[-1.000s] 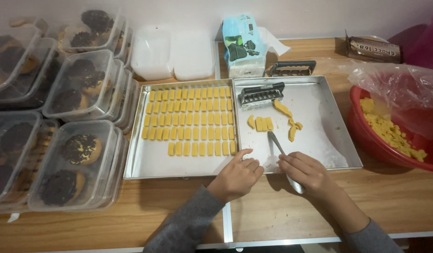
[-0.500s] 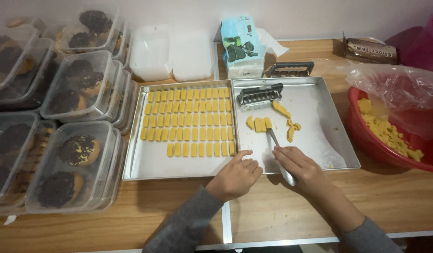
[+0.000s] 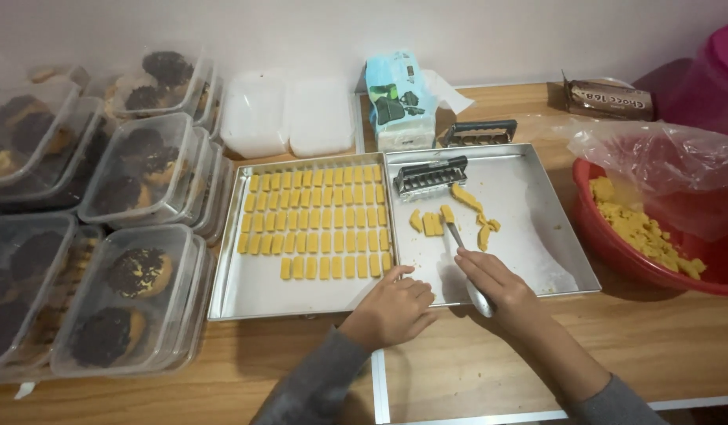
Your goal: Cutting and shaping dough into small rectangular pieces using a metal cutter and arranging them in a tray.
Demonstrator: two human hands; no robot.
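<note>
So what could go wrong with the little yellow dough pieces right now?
The right hand slides a metal tool under soft cut pieces; they might bend or break when lifted. The left tray already holds tight rows, so a new piece could bump its neighbours. The left hand rests on the tray edges and might nudge them.

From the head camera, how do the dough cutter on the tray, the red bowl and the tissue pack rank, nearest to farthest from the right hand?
1. Dough cutter, on the right tray just beyond the right hand.
2. Red bowl, off to the right.
3. Tissue pack, at the back behind the trays.
</note>
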